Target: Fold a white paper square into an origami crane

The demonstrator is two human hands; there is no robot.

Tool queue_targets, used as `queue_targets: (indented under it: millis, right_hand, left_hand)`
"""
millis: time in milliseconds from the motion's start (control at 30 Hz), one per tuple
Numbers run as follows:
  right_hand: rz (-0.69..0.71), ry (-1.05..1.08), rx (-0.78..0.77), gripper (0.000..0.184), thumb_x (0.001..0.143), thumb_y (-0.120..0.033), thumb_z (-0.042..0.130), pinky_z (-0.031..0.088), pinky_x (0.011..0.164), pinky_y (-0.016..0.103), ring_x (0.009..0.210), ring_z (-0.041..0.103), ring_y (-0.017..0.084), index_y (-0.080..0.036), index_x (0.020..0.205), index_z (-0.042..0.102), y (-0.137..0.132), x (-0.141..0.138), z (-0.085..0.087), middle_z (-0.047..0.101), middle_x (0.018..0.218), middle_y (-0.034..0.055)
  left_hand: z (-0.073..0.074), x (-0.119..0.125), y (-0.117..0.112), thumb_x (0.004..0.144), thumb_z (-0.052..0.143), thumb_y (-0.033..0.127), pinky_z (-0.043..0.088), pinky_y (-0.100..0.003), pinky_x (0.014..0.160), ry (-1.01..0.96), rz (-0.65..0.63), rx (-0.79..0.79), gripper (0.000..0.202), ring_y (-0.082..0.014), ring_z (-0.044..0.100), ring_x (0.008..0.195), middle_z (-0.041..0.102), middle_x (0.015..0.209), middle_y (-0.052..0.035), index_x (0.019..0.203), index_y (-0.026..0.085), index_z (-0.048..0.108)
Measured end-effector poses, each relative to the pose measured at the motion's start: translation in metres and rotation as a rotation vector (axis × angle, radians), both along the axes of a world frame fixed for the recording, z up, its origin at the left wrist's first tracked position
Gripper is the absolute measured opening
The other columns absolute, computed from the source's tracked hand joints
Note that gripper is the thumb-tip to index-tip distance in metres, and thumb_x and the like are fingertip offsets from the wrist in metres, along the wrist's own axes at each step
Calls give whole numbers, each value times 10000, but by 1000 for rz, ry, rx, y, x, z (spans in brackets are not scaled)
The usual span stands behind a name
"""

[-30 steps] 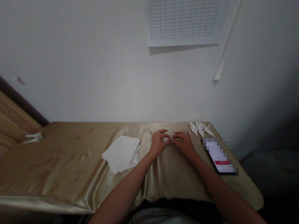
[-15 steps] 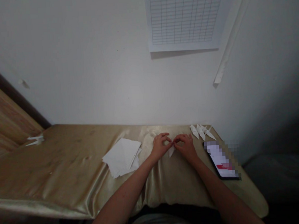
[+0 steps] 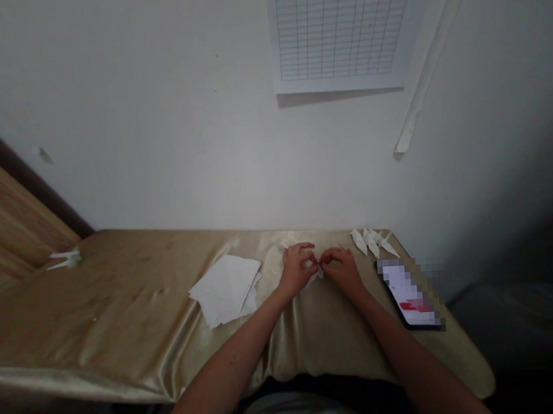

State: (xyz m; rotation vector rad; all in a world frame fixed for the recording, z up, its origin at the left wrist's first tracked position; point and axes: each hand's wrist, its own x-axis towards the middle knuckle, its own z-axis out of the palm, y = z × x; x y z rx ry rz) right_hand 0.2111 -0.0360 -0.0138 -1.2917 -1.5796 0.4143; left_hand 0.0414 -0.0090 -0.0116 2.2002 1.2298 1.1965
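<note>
A small folded white paper point(image 3: 314, 276) is pinched between my two hands, low over the gold cloth. My left hand point(image 3: 300, 269) closes thumb and index finger on its left side, the other fingers loosely raised. From the right, my right hand point(image 3: 341, 268) pinches the same paper, its fingertips meeting those of the left. Most of the paper is hidden by the fingers, so its exact shape cannot be made out. Several folded paper cranes point(image 3: 373, 243) lie in a row just beyond my right hand.
Left of my hands lies a stack of white paper sheets point(image 3: 228, 288). A phone point(image 3: 411, 299) with a lit screen rests at the right. The gold tablecloth point(image 3: 123, 304) meets a white wall point(image 3: 158, 114). White paper pieces point(image 3: 67, 259) sit at the far left.
The folded paper has turned between my fingertips; its point, which hung down toward me before, now shows less. Both hands stay in nearly the same place.
</note>
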Motion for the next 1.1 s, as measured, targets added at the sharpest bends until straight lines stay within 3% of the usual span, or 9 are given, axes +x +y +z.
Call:
queue_targets:
  millis: [133, 300, 467, 667, 867, 1100]
  right_hand:
    - [8, 25, 7, 108, 752, -326, 641, 259, 1168, 587, 925, 662, 247, -252, 743, 719, 1, 4, 1, 734, 858, 26]
    - [31, 92, 1, 113, 739, -337, 655, 450, 1003, 480, 931, 657, 260, -250, 718, 724, 5, 10, 2, 739, 824, 43]
    - [45, 158, -15, 138, 722, -383, 692, 487, 959, 465, 960, 664, 274, -252, 712, 737, 8, 12, -2, 737, 824, 45]
    - [116, 283, -97, 193, 679, -423, 737, 547, 846, 417, 840, 675, 247, -232, 708, 738, 11, 13, -6, 732, 852, 58]
    - [139, 299, -129, 185, 653, -413, 760, 548, 866, 423, 854, 689, 250, -232, 693, 753, 9, 14, -5, 745, 861, 61]
    - [238, 246, -150, 152, 681, -393, 743, 534, 942, 448, 1010, 699, 288, -251, 722, 778, 8, 20, 1, 770, 858, 62]
  left_hand:
    - [-1, 0, 1, 792, 796, 128, 402, -485, 1113, -35, -25, 13, 120, -250, 616, 1208, 708, 1236, -50, 799, 237, 746]
    - [-2, -6, 6, 829, 801, 209, 439, -463, 1098, -96, -66, 9, 89, -243, 626, 1199, 702, 1232, -53, 897, 267, 793]
    - [0, -10, 7, 814, 818, 194, 437, -471, 1114, -115, -107, -9, 98, -253, 616, 1223, 692, 1263, -50, 868, 276, 815]
    - [2, -10, 5, 795, 836, 168, 434, -473, 1118, -118, -127, -3, 135, -253, 618, 1217, 703, 1249, -47, 868, 281, 821]
    - [2, -11, 6, 760, 868, 170, 436, -471, 1109, -94, -136, 6, 128, -258, 626, 1207, 716, 1236, -51, 820, 271, 817]
    - [0, -11, 10, 714, 892, 136, 430, -473, 1119, -113, -160, -27, 157, -267, 622, 1214, 707, 1246, -56, 761, 260, 809]
